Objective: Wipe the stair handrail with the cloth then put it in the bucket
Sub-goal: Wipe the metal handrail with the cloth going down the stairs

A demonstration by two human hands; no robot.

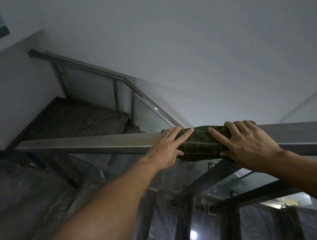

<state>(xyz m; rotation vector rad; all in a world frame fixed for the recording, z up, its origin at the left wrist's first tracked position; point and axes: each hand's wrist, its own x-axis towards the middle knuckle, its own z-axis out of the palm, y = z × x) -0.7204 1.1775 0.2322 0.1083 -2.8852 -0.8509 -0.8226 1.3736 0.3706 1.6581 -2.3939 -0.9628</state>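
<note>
At the centre right of the frame, both hands press a green checked cloth (200, 144) draped over the stair handrail (88, 143).

The left hand (167, 150) lies flat, fingers spread over the cloth's left end, and the right hand (246, 143) covers its right end with the fingers curled over the far edge of the rail; neither is clenched, both bear down on the fabric rather than gripping it tight. The wiping looks to be under way: the long run of rail stretching to the left of the frame and the far flight's rail (91, 70) at upper left lie beyond the cloth, though I cannot tell which parts are clean. No bucket is in view, so dropping the cloth in it is left.
</note>
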